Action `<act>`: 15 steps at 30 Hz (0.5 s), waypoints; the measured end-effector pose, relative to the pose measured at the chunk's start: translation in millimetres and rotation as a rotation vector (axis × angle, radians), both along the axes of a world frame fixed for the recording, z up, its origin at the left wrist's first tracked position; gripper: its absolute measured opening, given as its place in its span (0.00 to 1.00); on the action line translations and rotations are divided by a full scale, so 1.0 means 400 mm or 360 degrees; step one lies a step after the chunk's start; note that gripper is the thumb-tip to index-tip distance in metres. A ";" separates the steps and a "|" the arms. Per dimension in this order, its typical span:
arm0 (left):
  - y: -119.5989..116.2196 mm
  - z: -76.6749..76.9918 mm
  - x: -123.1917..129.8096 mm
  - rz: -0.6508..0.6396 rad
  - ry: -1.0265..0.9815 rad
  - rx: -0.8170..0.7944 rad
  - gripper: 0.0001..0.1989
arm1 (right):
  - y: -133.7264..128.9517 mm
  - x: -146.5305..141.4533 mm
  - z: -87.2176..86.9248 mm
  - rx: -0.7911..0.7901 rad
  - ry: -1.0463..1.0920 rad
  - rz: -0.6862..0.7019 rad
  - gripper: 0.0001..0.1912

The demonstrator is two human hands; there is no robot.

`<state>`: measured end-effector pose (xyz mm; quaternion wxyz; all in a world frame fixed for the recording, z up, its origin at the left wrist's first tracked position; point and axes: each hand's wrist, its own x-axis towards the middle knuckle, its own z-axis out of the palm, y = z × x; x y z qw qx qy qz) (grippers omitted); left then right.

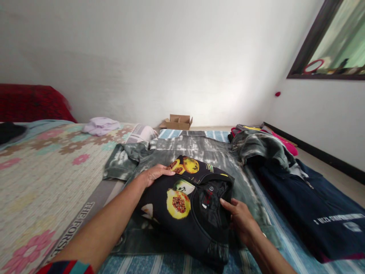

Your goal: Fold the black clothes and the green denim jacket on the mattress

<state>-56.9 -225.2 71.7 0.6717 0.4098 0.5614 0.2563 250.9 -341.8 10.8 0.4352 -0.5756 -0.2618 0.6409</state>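
A folded black shirt with a yellow papaya print lies tilted over a grey washed denim jacket, its round neckline facing right. My left hand grips the shirt's far left edge, thumb on top and fingers hidden underneath. At the neckline side, my right hand pinches the shirt's right edge between thumb and fingers. Beneath both hands the jacket is spread flat, one sleeve stretched to the left and the other bunched to the right.
To the right lie folded dark navy clothes, with more bright garments behind. A lilac cloth rests on the flowered bedspread at left. An open cardboard box stands by the wall; a red bundle is far left.
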 end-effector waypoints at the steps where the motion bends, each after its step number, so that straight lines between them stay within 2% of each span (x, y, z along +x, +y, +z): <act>1: 0.002 -0.004 -0.002 0.0006 0.0007 0.0000 0.21 | 0.002 -0.004 0.001 -0.0009 -0.0008 -0.0063 0.33; 4: 0.007 -0.014 -0.007 0.0039 0.0046 0.0019 0.19 | 0.007 -0.009 0.007 -0.0001 -0.0087 -0.0237 0.35; 6: 0.008 -0.013 -0.009 0.0068 0.0081 0.0058 0.18 | 0.012 -0.009 0.013 0.0050 -0.0122 -0.0263 0.31; 11: -0.036 0.029 0.002 0.0210 0.0078 0.0082 0.17 | 0.045 0.008 0.036 0.0293 -0.0010 0.0063 0.20; 13: -0.080 0.052 0.014 0.0350 0.0028 0.0050 0.17 | 0.078 0.030 0.052 0.0339 -0.0041 0.0176 0.20; 15: -0.137 0.070 0.031 0.0490 -0.0065 0.0026 0.18 | 0.125 0.060 0.077 0.0375 -0.0175 0.0378 0.19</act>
